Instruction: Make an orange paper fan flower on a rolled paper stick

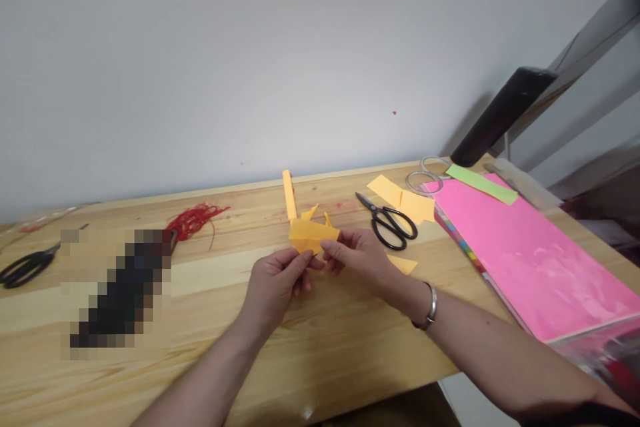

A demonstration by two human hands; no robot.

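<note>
Left hand and right hand: close together, both pinching creased orange paper | table beneath: pale grained wood | pink-topped pack: rectangular, glossy | scissors: black looped handles, right of paper | orange tube: slim, smooth

Just below frame center: left hand and right hand hold one orange paper piece between thumbs and fingers. Right of center: black scissors, tips toward upper left. Frame right: pink sheet, green strip overlapping its far end.
</note>
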